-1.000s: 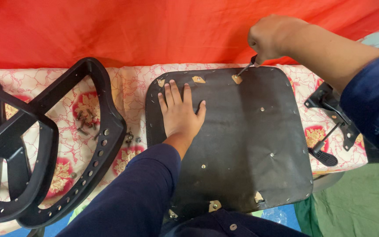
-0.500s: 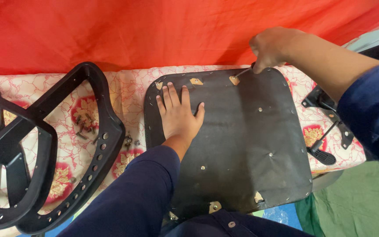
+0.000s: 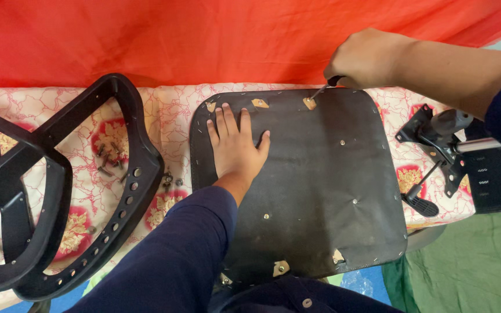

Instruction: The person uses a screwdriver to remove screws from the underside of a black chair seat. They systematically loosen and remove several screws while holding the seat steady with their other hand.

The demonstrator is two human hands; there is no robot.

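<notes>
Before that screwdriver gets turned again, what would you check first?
1. Left hand flat on the seat base, steadying it: ok.
2. Right hand closed around the screwdriver: ok.
3. Tip at the torn tan patch near the far edge: ok; seated in a screw head: cannot tell.
4. Seat base fully on the table: not ok, its near edge overhangs.
5. Loose screws lie apart from the seat base: ok.
</notes>
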